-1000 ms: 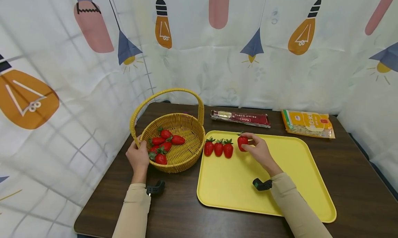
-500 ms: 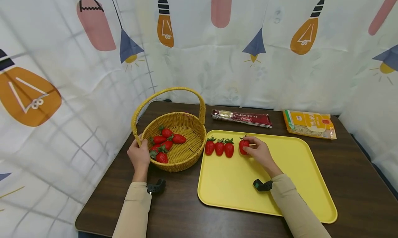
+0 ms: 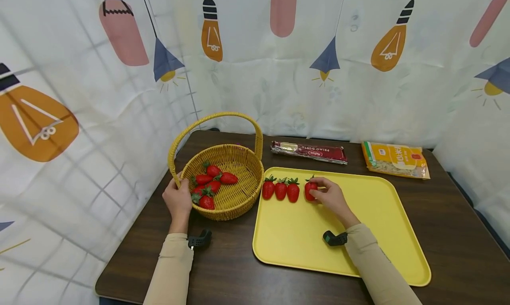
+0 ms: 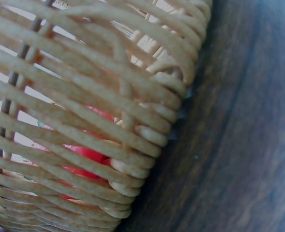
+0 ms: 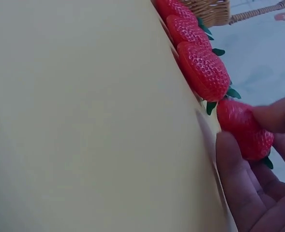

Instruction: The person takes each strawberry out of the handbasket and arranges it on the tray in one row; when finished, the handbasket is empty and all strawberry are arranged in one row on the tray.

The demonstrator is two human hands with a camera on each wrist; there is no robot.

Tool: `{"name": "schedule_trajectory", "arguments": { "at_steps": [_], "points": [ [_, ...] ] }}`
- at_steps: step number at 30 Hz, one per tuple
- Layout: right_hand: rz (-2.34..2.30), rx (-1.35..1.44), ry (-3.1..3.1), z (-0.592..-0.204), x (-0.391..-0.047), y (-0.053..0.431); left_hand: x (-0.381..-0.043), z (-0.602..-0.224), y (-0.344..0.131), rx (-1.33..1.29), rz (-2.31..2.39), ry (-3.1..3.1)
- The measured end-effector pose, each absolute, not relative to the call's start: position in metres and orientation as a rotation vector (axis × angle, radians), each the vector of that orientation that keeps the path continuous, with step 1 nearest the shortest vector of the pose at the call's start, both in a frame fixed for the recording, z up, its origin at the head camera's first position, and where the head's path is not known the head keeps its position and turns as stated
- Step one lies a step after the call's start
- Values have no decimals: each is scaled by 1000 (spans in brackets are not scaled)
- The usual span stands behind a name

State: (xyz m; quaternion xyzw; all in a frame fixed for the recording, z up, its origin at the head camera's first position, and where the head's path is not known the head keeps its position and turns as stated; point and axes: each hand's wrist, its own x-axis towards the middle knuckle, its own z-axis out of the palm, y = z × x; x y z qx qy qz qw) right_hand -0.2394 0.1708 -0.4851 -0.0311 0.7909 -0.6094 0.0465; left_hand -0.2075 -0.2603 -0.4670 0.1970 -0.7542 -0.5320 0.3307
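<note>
My left hand (image 3: 178, 203) grips the yellow wicker basket (image 3: 244, 181) at its left side, where the tall handle meets the rim. Several red strawberries (image 3: 206, 202) with green leaves lie inside the basket, toward its left; through the weave the left wrist view catches some red. Thumb and fingers of my right hand (image 3: 332, 198) pinch another strawberry (image 5: 244, 126) near the back edge of the yellow tray (image 3: 303, 234), leaves pointing away from me. Just left of it, three strawberries (image 3: 280, 191) form a side-by-side row on the tray, leaves also toward the back.
Behind the tray lies a long dark red packet (image 3: 310, 152). A yellow food bag (image 3: 396, 160) rests at the back right of the dark wooden table (image 3: 227, 269). A printed white curtain (image 3: 255, 83) hangs along the back and left side.
My right hand has brought the pinched strawberry slightly down toward the tray, about level with the row. My left hand stays on the basket.
</note>
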Motion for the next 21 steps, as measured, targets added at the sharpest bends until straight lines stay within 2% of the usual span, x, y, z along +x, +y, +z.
{"name": "schedule_trajectory", "arguments": {
  "at_steps": [18, 21],
  "points": [
    [-1780, -140, 2411, -488, -238, 168, -209, -468, -261, 514, -1401, -1965],
    [-1779, -135, 2408, -478, -233, 165, -209, -467, -261, 513, -1400, -1968]
  ]
}}
